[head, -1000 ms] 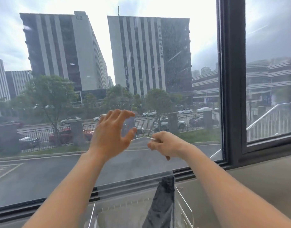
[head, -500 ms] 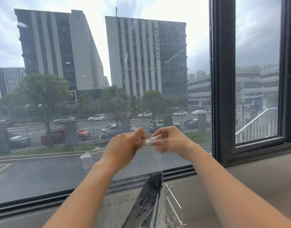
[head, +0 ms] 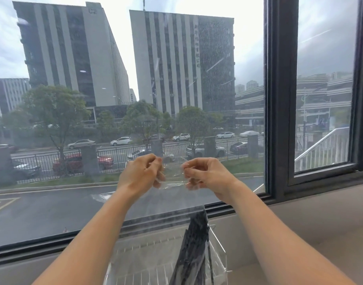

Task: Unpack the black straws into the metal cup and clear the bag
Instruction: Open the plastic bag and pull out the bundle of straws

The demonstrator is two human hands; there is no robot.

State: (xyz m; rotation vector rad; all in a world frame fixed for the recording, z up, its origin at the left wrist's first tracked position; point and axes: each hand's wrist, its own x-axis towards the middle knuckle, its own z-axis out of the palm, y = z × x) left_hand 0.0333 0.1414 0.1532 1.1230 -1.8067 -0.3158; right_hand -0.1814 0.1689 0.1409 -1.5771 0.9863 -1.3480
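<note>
A clear plastic bag hangs in front of the window, held up at its top edge by both hands. My left hand pinches the left side of the bag's mouth, and my right hand pinches the right side, with a gap of stretched film between them. A bundle of black straws stands inside the bag, leaning toward its right side and running out of the bottom of the frame. No metal cup is in view.
A white wire rack sits behind the bag on the beige sill. A large window with a dark frame fills the view, with buildings and a street outside.
My left hand came over from open in the air to grip the bag's top beside the right hand. The two hands have since moved apart, spreading the bag's mouth.
</note>
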